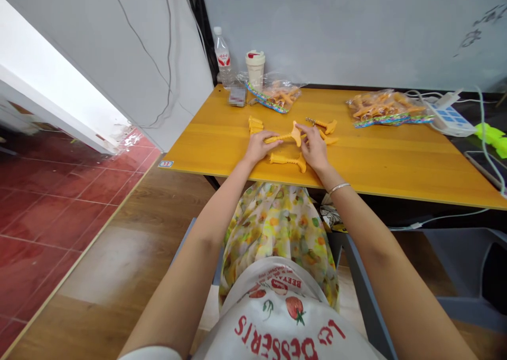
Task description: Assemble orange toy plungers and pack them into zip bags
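Observation:
Over the table's front part, both my hands are at an orange plastic piece [283,138] with a slim shaft and a T-shaped head. My left hand [260,148] pinches the shaft's left end. At the head end, my right hand [316,148] has its fingers and thumb closed round the piece's edge; its exact grip is partly hidden. Just below lies a similar orange piece with a ribbed shaft and hooked head [288,160]. Beyond my left hand are short orange tubes [255,123]. Further orange pieces [329,127] lie past my right hand, one with a small metal part [312,121].
Clear bags of orange parts [283,93] [386,106] lie along the back. At the back left stand a water bottle [223,59], a lidded cup [255,69] and a small box [237,96]. A power strip [451,114] with cables sits at the right of the yellow table [396,164].

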Available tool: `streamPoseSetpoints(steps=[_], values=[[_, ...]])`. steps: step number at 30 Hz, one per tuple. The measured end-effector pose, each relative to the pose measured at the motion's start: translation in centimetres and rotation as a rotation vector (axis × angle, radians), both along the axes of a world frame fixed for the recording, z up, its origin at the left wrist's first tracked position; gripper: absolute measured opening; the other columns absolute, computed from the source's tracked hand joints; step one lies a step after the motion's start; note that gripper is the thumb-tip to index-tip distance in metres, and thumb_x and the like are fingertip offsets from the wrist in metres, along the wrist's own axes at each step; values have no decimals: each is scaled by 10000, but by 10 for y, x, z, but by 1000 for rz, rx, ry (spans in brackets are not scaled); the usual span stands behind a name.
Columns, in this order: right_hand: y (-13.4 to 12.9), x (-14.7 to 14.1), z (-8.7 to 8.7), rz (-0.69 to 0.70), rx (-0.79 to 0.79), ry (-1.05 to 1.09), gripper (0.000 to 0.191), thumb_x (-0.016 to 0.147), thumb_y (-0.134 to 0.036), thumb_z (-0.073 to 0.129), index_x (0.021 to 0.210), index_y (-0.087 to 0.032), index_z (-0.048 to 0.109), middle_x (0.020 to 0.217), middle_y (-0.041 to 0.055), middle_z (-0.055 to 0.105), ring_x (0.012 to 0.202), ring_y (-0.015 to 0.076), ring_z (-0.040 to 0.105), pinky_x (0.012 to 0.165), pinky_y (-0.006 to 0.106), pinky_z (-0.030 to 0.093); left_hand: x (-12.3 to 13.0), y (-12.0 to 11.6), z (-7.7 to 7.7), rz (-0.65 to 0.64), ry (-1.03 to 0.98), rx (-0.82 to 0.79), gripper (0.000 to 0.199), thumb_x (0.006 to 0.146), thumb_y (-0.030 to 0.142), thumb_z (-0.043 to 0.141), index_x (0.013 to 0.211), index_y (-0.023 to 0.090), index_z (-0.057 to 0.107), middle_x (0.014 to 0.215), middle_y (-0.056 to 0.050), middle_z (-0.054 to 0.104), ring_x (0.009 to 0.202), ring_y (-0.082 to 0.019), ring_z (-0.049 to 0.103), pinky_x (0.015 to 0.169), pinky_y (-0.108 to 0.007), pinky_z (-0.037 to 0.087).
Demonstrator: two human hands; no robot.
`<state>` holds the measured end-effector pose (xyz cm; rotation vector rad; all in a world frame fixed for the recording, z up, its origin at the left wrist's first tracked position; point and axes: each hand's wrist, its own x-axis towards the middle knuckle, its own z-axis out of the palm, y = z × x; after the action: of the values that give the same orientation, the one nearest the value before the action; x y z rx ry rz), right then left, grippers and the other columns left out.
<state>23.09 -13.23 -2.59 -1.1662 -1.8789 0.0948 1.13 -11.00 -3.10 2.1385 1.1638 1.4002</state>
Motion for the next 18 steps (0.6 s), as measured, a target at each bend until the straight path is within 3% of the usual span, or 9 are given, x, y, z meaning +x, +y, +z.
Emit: streamPoseSetpoints(steps=[2,5,9,12,15,16,18], values=[[-1,0,1,15,6,-65,460,1013,-536,400,1274,-256,655,1079,107,658,869,237,635,812,388,509,0,0,-1,-10,15,-3,218,809,358,787,941,184,795,959,-68,791,875,-208,722,880,-321,541],[1,-2,0,-4,21,-89,557,993,-650,360,1002,-217,711,906,99,661,801,229,609,757,359,479,0,1,-3,-19,61,0,227,808,371,790,938,185,796,930,-61,785,852,-201,716,854,-305,532],[6,-2,-3,-64,-84,-20,737,904,-844,258,623,-223,537,578,20,469,569,165,448,598,315,388,0,1,-4,-47,105,27,264,818,420,782,945,190,796,911,-59,782,839,-197,715,833,-292,526],[8,-2,-5,-48,-220,82,774,893,-864,213,549,-222,475,493,-9,339,502,143,381,549,310,356,0,0,-4,-65,125,28,291,826,460,767,941,194,796,909,-60,781,834,-194,712,835,-288,528],[8,-2,-5,-40,-202,137,785,936,-811,207,717,-203,655,525,12,434,545,178,470,592,337,429,0,1,-3,-44,96,22,291,832,455,762,951,191,794,928,-66,783,848,-200,715,847,-299,534],[7,-1,-4,-36,-156,138,752,961,-770,231,879,-200,714,595,30,516,594,195,519,634,352,465,0,1,-3,-29,76,21,278,834,440,762,953,190,793,941,-68,785,860,-203,717,857,-304,535],[6,-1,-4,-11,-64,99,608,1008,-649,307,1221,-224,687,828,72,638,727,219,592,735,381,511,0,1,-3,-5,44,16,243,830,402,770,944,189,794,955,-68,787,879,-208,720,875,-311,537]])
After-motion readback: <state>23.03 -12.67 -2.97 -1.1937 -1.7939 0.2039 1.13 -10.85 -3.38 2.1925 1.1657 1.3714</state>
